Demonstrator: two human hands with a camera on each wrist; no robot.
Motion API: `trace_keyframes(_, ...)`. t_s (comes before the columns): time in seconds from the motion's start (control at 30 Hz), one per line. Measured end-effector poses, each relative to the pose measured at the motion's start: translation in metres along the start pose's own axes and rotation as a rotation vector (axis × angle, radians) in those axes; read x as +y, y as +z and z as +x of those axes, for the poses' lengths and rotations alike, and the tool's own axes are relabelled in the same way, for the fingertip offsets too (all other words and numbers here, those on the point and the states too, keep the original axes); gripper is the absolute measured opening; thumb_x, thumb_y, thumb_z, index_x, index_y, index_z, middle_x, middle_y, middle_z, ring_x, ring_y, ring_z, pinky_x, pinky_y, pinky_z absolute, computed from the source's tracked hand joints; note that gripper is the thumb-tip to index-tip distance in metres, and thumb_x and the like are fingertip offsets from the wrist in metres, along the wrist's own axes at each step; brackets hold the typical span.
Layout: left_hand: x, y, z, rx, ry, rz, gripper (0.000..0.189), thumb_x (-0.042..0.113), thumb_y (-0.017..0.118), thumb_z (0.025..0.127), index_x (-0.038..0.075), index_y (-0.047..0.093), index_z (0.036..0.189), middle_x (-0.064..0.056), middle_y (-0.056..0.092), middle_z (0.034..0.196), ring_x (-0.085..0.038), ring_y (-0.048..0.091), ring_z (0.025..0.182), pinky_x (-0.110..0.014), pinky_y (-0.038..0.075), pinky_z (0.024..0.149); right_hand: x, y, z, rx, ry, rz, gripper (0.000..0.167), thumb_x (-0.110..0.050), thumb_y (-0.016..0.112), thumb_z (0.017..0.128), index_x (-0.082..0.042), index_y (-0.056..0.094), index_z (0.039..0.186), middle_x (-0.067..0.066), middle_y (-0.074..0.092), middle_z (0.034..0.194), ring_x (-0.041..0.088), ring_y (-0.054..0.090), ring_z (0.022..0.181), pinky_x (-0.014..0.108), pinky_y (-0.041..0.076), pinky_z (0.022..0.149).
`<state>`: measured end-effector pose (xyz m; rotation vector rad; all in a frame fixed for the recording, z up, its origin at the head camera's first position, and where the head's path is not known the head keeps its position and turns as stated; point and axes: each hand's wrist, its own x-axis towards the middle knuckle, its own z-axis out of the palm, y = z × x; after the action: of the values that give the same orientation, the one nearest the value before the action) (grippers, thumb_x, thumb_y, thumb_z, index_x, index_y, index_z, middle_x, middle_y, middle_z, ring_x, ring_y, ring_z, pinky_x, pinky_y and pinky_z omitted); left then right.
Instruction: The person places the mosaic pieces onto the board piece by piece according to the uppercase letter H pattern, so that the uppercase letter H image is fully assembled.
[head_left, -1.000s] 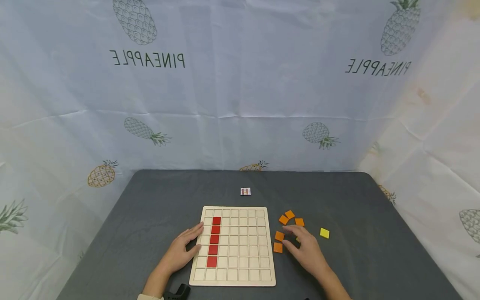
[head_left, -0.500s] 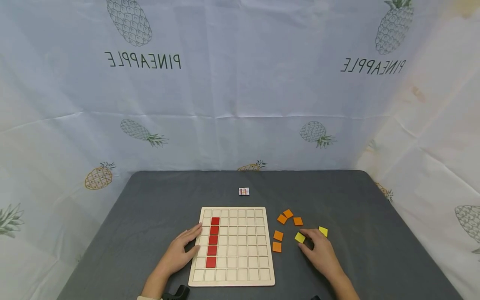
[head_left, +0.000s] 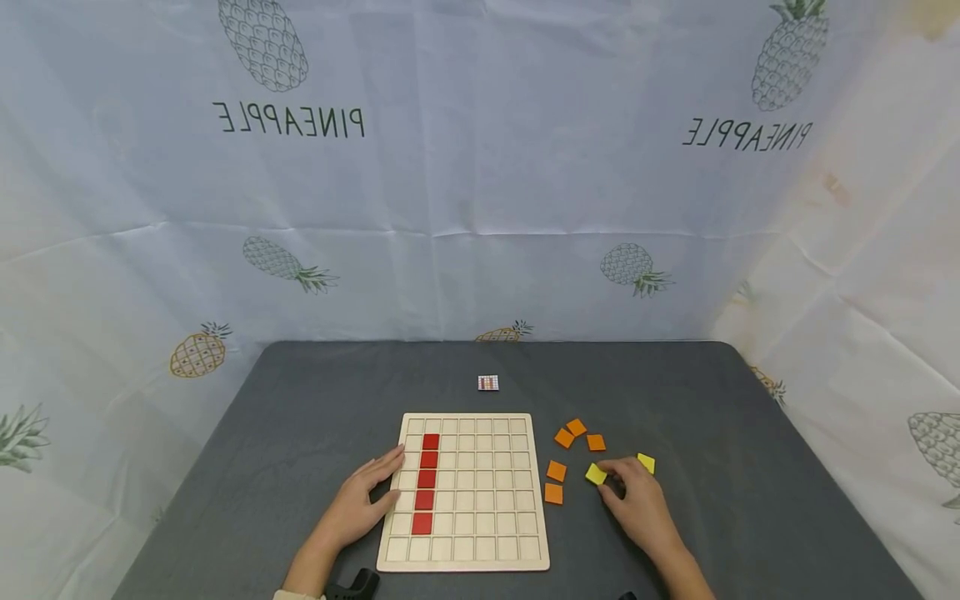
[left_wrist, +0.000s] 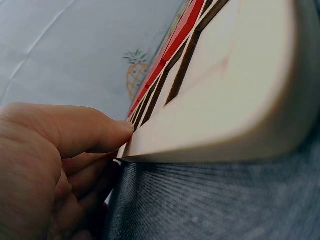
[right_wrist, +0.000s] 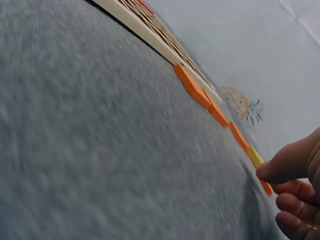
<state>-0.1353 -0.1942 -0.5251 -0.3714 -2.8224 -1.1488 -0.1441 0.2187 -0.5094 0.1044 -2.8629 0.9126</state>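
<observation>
A pale wooden grid board (head_left: 480, 562) lies on the dark table, with a column of red square tiles (head_left: 425, 479) set in its left part. My left hand (head_left: 360, 504) rests against the board's left edge, fingers extended and thumb touching the rim; in the left wrist view that thumb (left_wrist: 107, 132) lies at the edge. To the right of the board, my right hand (head_left: 637, 504) pinches a yellow square tile (head_left: 596, 473) between thumb and index finger. The right wrist view shows the thumb against this yellow tile (right_wrist: 255, 156). Another yellow tile (head_left: 647, 463) lies just behind the right hand.
Several orange tiles (head_left: 556, 471) lie between the board and the right hand and farther back. A small printed card (head_left: 488, 382) sits behind the board. A pineapple-print curtain (head_left: 465, 167) hangs beyond the table (head_left: 337, 392).
The right hand moved rightward from beside the orange tiles to the yellow tile, which then shifted slightly left and turned. The left hand stayed on the board's edge.
</observation>
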Motion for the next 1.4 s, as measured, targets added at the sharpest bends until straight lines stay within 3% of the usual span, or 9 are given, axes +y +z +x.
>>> trace_keyframes(0.47, 0.0, 0.0, 0.001, -0.019, -0.019, 0.007, 0.054, 0.015, 0.066, 0.085, 0.007, 0.052, 0.137, -0.002, 0.047, 0.145, -0.028, 0.042, 0.134, -0.047, 0.026, 0.113, -0.037, 0.022, 0.002, -0.02, -0.153, 0.111, 0.033, -0.004, 0.078, 0.075, -0.02, 0.07, 0.102, -0.013, 0.056, 0.094, 0.008, 0.057, 0.083, 0.024, 0.053, 0.072)
trace_keyframes(0.8, -0.001, 0.0, 0.001, -0.023, -0.029, -0.002, 0.054, 0.013, 0.066, 0.085, 0.007, 0.052, 0.137, -0.002, 0.046, 0.145, -0.028, 0.042, 0.135, -0.046, 0.025, 0.114, -0.069, 0.044, 0.006, -0.149, -0.333, 0.206, 0.026, -0.008, 0.069, 0.083, -0.015, 0.069, 0.108, -0.008, 0.056, 0.099, 0.007, 0.051, 0.079, 0.017, 0.046, 0.063)
trace_keyframes(1.0, -0.001, 0.001, 0.0, -0.024, -0.033, -0.005, 0.055, 0.013, 0.066, 0.085, 0.007, 0.052, 0.137, -0.001, 0.046, 0.145, -0.028, 0.042, 0.135, -0.046, 0.025, 0.114, -0.088, 0.062, 0.011, -0.165, -0.41, 0.248, 0.025, -0.007, 0.065, 0.084, -0.013, 0.069, 0.108, -0.006, 0.056, 0.101, 0.007, 0.051, 0.083, 0.018, 0.051, 0.069)
trace_keyframes(1.17, -0.002, 0.0, 0.001, -0.022, -0.027, 0.009, 0.054, 0.015, 0.066, 0.085, 0.008, 0.052, 0.137, -0.001, 0.047, 0.145, -0.028, 0.042, 0.134, -0.047, 0.027, 0.114, -0.105, 0.076, 0.016, -0.168, -0.467, 0.238, 0.023, -0.005, 0.065, 0.083, -0.013, 0.07, 0.105, -0.005, 0.057, 0.098, 0.005, 0.049, 0.08, 0.016, 0.046, 0.065)
trace_keyframes(1.4, -0.001, 0.0, 0.001, -0.014, -0.018, 0.016, 0.055, 0.014, 0.067, 0.084, 0.008, 0.052, 0.137, -0.001, 0.047, 0.144, -0.027, 0.043, 0.134, -0.047, 0.027, 0.113, -0.127, 0.092, 0.022, -0.16, -0.526, 0.143, 0.022, -0.008, 0.066, 0.084, -0.012, 0.07, 0.104, -0.006, 0.057, 0.099, 0.002, 0.05, 0.084, 0.015, 0.048, 0.07)
